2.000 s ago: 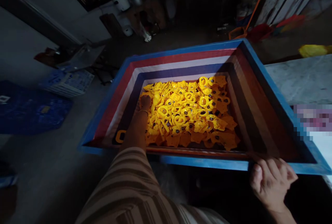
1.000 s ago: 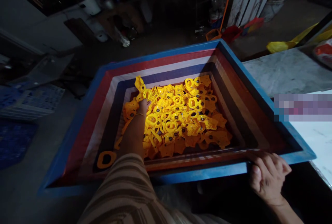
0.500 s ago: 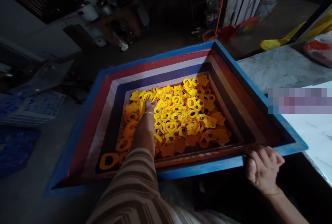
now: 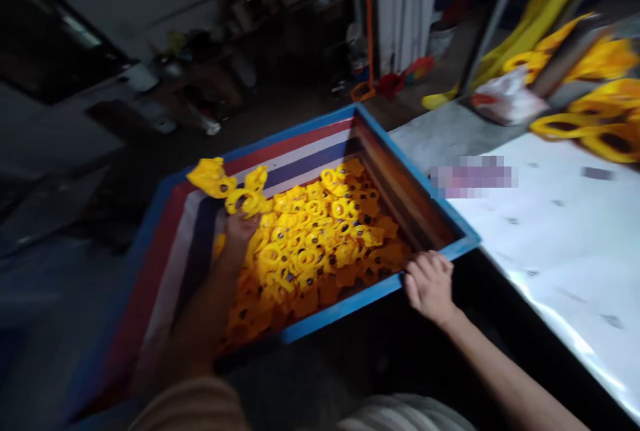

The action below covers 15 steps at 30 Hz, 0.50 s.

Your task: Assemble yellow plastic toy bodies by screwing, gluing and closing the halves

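Observation:
My left hand (image 4: 243,223) is raised over the left part of a large box (image 4: 320,322) with a blue rim and a striped lining. It is closed on a small cluster of yellow pieces (image 4: 245,200), one with a ring-shaped opening and others with dark round spots. Below it, many similar yellow pieces (image 4: 313,238) lie heaped inside the box. Their exact kind is unclear. At the near right corner, my right hand (image 4: 431,284) has its fingers wrapped over the blue rim. The left arm is dim and blurred.
Against the box's right side stands a table with a white sheet (image 4: 555,238). Larger yellow pieces (image 4: 595,118) and a plastic bag (image 4: 510,96) sit on it. Beyond the box are a red dustpan (image 4: 391,84) and an orange-handled tool (image 4: 369,38).
My left hand has come up out of the heap with yellow pieces in it. My right hand stays on the rim. The view has swung right, showing more of the table.

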Available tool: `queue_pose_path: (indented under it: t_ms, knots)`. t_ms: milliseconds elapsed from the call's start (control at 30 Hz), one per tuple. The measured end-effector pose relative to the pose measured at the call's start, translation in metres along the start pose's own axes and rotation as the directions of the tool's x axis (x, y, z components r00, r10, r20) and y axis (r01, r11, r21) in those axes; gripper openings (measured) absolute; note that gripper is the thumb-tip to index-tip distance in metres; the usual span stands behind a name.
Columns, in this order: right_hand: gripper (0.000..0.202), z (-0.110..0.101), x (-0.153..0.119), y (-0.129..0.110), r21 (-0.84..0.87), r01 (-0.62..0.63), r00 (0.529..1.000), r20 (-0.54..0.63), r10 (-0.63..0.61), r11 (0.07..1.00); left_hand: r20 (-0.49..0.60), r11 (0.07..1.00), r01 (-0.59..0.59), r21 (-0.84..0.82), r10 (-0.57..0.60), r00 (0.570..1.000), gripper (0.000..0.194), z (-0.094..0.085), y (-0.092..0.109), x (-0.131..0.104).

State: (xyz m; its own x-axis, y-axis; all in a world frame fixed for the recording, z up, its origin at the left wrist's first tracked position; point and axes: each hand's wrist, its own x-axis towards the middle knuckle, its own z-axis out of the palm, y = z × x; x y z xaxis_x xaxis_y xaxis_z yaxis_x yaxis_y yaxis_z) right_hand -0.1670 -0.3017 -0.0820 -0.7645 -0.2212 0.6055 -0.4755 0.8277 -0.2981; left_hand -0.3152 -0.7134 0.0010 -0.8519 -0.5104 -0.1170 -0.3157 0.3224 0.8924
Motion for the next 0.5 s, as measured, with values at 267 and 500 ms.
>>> queue_pose_path:
  t_ms: [267, 500]
  knots:
    - [0.023, 0.003, 0.01, -0.002, 0.015, -0.008, 0.999, -0.049, 0.009, 1.0, 0.626, 0.937, 0.079, -0.34, 0.163, 0.763, 0.046, 0.144, 0.119, -0.089]
    - [0.022, -0.003, 0.01, -0.002, 0.015, 0.002, 1.0, -0.027, -0.002, 1.0, 0.96, 0.924, 0.32, -0.209, 0.132, 0.246, 0.038, 0.319, 0.142, -0.215]
